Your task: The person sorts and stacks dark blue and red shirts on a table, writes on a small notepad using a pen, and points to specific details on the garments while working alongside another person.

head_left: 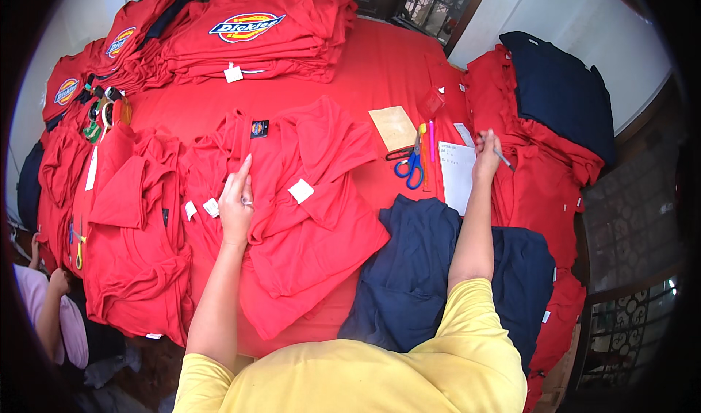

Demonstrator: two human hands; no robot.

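Over a crumpled red T-shirt (pixel 321 216), my left hand (pixel 236 200) has its index finger stretched toward the collar with its dark neck label (pixel 259 129); the other fingers are partly curled, and I see nothing held. A white tag (pixel 301 191) lies on the shirt's front. My right hand (pixel 485 159) is closed around a slim grey pen (pixel 504 159), just beside the right edge of a white sheet of paper (pixel 456 176) with handwriting. Left of the paper lie blue-handled scissors (pixel 410 172), a pink marker (pixel 431 141) and a tan card (pixel 392 129).
Stacks of red printed shirts (pixel 255 48) stand at the back left. Dark navy garments (pixel 562 92) top a red pile on the right; more navy cloth (pixel 401 267) lies near me. Tape rolls (pixel 109 110) and yellow scissors (pixel 79 252) are leftward, where another person's arm (pixel 51 303) shows.
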